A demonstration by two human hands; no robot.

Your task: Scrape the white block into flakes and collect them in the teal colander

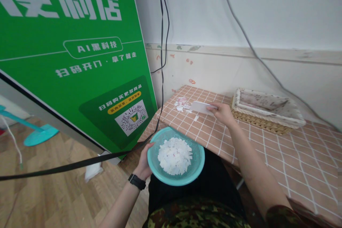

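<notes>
My left hand [145, 162] grips the left rim of a teal plastic colander [197, 165], held just below the table's front edge. White paper scraps [175, 156] are heaped inside it. Over the table, my right hand [222, 113] is closed on the right end of a flat white card [200, 107]. The card's left end lies beside a small pile of white and pinkish paper scraps [181, 103] on the checked cloth. One loose scrap [196, 118] rests just in front of the card.
A lined wicker basket [264, 123] stands on the checked tablecloth [269, 149] right of my right hand. To the left rises a green cabinet [88, 103] with white lettering. A black strap [107, 156] crosses low in front of it. Grey and black cables hang along the wall.
</notes>
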